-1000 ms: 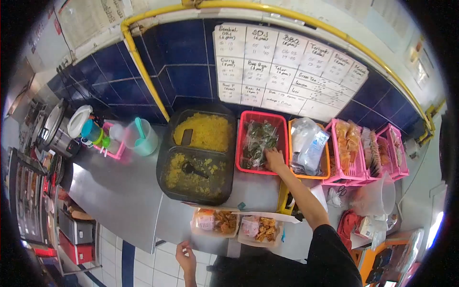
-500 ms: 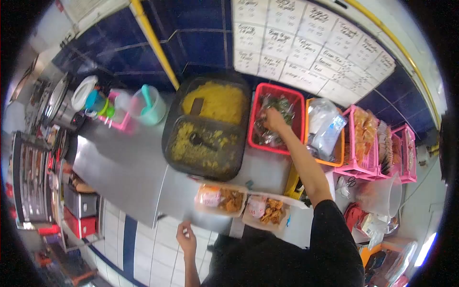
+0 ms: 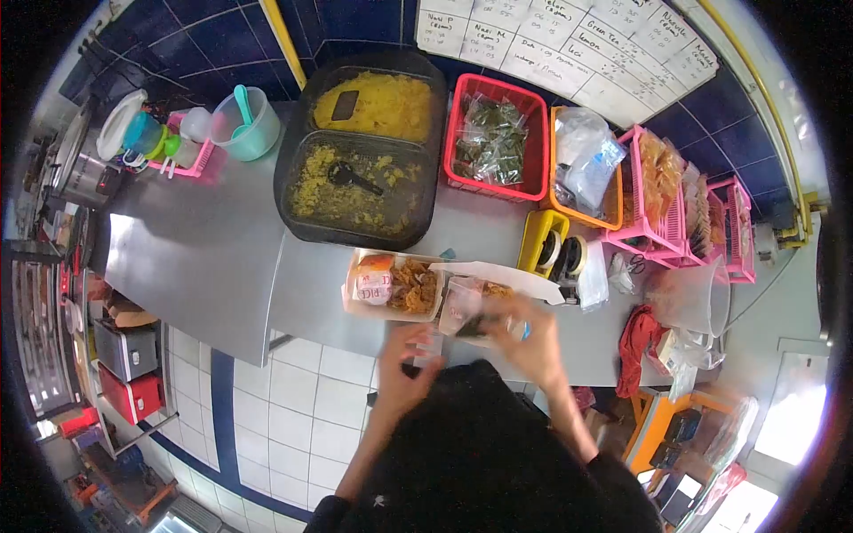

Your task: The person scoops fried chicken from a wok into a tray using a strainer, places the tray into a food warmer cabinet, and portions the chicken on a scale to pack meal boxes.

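Observation:
Two open paper food boxes sit side by side at the counter's front edge. The left box (image 3: 350, 298) holds a printed rice packet (image 3: 374, 286) and fried chicken pieces (image 3: 414, 286). The right box (image 3: 449, 324) has a similar wrapped packet (image 3: 464, 298) and fried food partly hidden by my hand. Blurred by motion, my right hand (image 3: 526, 342) is over this box, its fingers closed at a small dark packet (image 3: 475, 325). My left hand (image 3: 409, 364) is just in front of the boxes, fingers curled at a pale flap; what they grip is unclear.
Behind the boxes stands a black two-part pan (image 3: 284, 178) of yellow rice. To its right are a red basket (image 3: 451, 133) of small dark packets, an orange basket (image 3: 613, 213) with plastic bags, a yellow tape holder (image 3: 533, 242) and pink baskets (image 3: 675, 235).
My right hand has left the red basket and come down to the right box. My left hand has moved up and right to the boxes' front. The camera view has shifted.

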